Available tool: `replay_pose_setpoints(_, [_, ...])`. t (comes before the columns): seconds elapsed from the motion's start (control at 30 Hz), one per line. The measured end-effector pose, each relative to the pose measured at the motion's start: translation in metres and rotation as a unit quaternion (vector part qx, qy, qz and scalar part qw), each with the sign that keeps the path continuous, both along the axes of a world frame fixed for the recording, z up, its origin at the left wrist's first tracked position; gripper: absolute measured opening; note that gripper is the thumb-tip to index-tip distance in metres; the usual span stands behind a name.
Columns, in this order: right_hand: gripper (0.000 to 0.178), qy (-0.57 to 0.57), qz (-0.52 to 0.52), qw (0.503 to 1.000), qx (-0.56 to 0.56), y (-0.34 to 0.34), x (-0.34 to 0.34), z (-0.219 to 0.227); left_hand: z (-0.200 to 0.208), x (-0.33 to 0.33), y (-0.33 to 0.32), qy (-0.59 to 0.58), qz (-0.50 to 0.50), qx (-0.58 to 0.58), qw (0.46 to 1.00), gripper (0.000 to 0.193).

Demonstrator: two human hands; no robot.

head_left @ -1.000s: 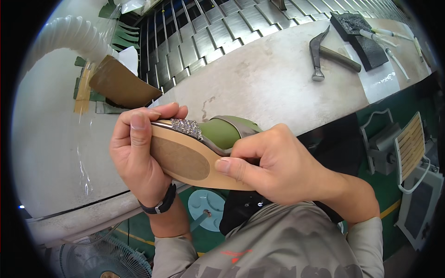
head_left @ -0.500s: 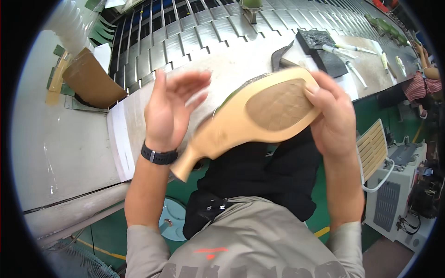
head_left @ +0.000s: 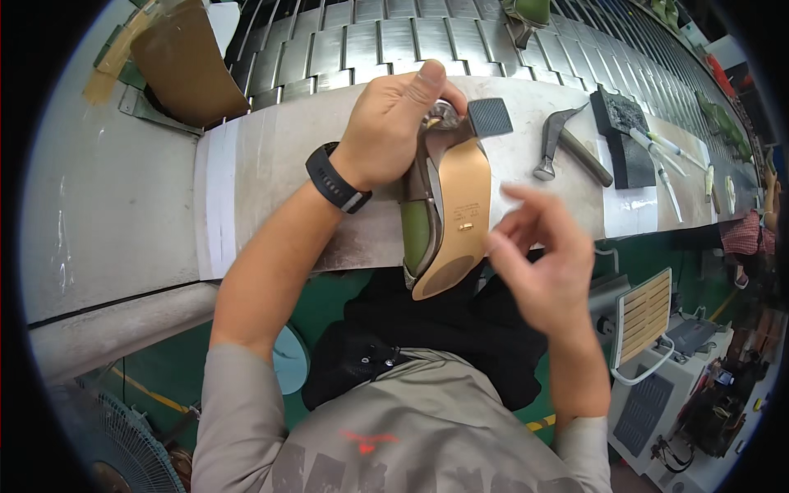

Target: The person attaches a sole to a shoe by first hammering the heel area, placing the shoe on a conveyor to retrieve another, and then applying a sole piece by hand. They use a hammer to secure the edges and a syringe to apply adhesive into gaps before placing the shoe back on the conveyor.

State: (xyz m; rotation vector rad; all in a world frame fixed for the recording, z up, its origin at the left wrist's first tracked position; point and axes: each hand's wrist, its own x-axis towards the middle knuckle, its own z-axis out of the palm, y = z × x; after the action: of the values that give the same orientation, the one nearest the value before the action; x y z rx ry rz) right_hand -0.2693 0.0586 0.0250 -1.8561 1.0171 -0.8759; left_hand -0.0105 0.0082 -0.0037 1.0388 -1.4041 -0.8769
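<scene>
A shoe with a green upper (head_left: pixel 417 230) and a tan sole (head_left: pixel 464 197) stands on end above the bench's near edge, toe down and sole turned to the right. My left hand (head_left: pixel 386 131) is wrapped round its heel end, beside the dark ridged bottom of the heel (head_left: pixel 491 117). Part of the heel end is hidden behind those fingers. Just right of the sole is my right hand (head_left: pixel 542 255), slightly blurred, with bent fingers apart and nothing in them. Its thumb is close to the sole's edge; whether they touch I cannot tell.
A hammer (head_left: pixel 583 156) lies on the bench (head_left: pixel 329 238), left of a black block (head_left: pixel 629 168) and several slim white tubes (head_left: pixel 667 185). Beyond runs a metal slat conveyor (head_left: pixel 353 45) carrying another green shoe (head_left: pixel 526 15). A brown board (head_left: pixel 185 66) stands at the far left.
The shoe has swung from a slant to nearly upright, toe down. My left hand, open before, now grips the heel end; my right hand has let go of the toe end.
</scene>
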Motion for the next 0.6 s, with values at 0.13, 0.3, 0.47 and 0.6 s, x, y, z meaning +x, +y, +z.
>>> replay_pose_setpoints(0.13, [0.054, -0.024, 0.047, 0.998, -0.026, -0.055, 0.037, 0.048, 0.003, -0.004, 0.001, 0.037, -0.020, -0.014, 0.999, 0.072])
replay_pose_setpoints(0.3, [0.032, 0.101, 0.168, 0.961, -0.194, -0.063, 0.052, 0.076, -0.002, 0.006, 0.003, 0.095, -0.056, 0.004, 0.994, 0.075])
replay_pose_setpoints(0.47, [0.045, 0.042, 0.145, 0.905, -0.398, -0.051, 0.041, 0.046, 0.007, 0.000, 0.006, 0.036, -0.045, 0.028, 0.998, 0.100])
replay_pose_setpoints(0.6, [0.039, 0.013, 0.150, 0.887, -0.437, -0.057, 0.050, 0.028, 0.003, 0.003, 0.006, 0.009, -0.066, -0.012, 0.998, 0.102])
